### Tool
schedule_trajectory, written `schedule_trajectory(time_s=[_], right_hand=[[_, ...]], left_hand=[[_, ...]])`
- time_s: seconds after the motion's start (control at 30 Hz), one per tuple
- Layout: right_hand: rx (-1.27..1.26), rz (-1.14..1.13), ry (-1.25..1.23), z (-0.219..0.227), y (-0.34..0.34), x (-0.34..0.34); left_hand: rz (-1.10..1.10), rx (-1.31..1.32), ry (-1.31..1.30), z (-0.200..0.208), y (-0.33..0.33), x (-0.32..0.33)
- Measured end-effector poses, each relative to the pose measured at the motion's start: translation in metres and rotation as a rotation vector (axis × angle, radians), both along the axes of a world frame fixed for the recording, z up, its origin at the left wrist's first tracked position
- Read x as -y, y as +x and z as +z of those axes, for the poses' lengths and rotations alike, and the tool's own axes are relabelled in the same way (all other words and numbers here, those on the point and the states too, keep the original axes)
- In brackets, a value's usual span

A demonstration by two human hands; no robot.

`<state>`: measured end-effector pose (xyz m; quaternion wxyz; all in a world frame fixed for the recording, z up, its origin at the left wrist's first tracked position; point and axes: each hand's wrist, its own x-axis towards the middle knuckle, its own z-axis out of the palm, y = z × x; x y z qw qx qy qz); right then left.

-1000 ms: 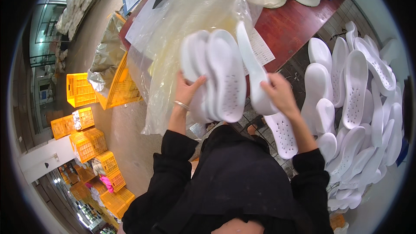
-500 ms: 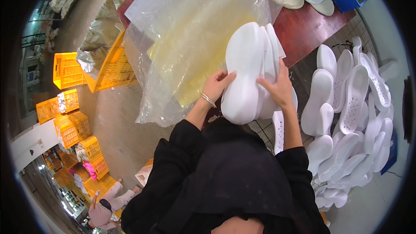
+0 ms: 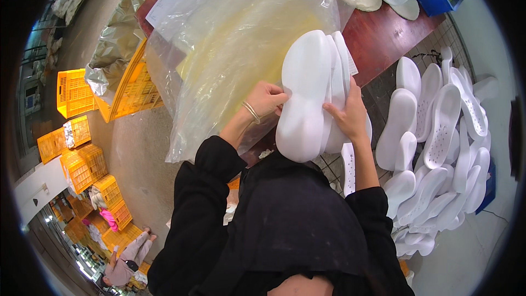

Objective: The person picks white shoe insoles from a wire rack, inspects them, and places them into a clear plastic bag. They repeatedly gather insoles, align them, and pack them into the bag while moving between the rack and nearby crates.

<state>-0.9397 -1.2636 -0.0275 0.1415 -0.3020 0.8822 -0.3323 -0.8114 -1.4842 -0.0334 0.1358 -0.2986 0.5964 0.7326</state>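
A small stack of white shoe insoles (image 3: 304, 93) stands upright over the near edge of the red table, heels toward me. My right hand (image 3: 350, 114) is closed round its right side, thumb in front and fingers behind. At the left edge of the front insole, my left hand (image 3: 266, 100) is curled, with thumb and forefinger pinching the rim at its waist. Its other fingertips are partly hidden. Under and beyond the stack, a clear plastic bag (image 3: 219, 38) with something pale yellow showing through covers much of the table (image 3: 383, 38).
Many white insoles (image 3: 444, 126), some perforated, are heaped at the right by the wall. A blue bin (image 3: 438, 0) sits at the table's far right corner. Yellow crates (image 3: 87, 167) line the left, where another person (image 3: 123, 266) is at the lower left.
My left hand has drawn slightly left and its fingers have curled at the front insole's edge. The stack has shifted a little left; my right hand keeps its hold.
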Motion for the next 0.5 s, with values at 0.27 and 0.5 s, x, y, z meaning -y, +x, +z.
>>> schedule_trajectory(time_s=[0.27, 0.5], right_hand=[[-0.079, -0.031, 0.037, -0.003, 0.01, 0.006], [-0.067, -0.044, 0.04, -0.002, 0.011, 0.007]], left_hand=[[0.062, 0.041, 0.102, -0.013, 0.009, 0.007], [0.103, 0.055, 0.111, -0.025, 0.008, 0.009]])
